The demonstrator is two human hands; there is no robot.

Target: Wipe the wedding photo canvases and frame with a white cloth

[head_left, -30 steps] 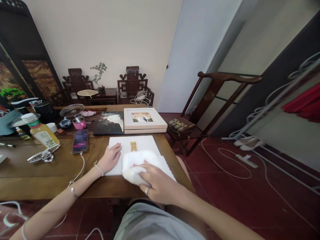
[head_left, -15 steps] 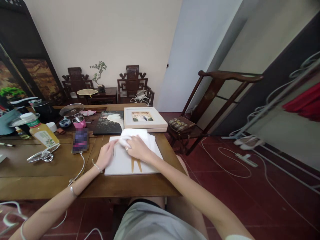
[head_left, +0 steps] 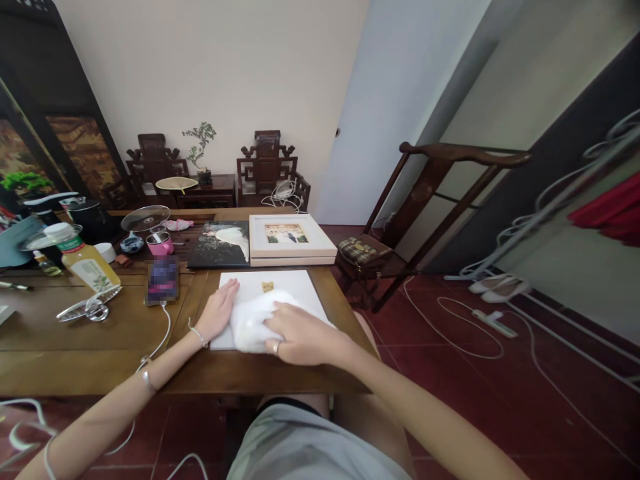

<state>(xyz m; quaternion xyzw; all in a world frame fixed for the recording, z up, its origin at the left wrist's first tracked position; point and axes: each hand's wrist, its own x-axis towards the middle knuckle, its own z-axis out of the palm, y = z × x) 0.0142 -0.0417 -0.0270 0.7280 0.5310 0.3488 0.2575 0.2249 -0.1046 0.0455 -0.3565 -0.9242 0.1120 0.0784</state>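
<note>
Cloth [head_left: 251, 321] partly hiding board [head_left: 300, 285]; framed photo [head_left: 287, 233] behind.

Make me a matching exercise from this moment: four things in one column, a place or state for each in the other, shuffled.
Column one
1. White cloth
2. Left hand
3. Phone
4. Bottle

Column two
A. With a white cable running from its near end
B. At the left edge of the white board
C. Containing yellow liquid
D. Under the right hand, over part of the white board

Right pairs: 1-D, 2-B, 3-A, 4-C
</note>
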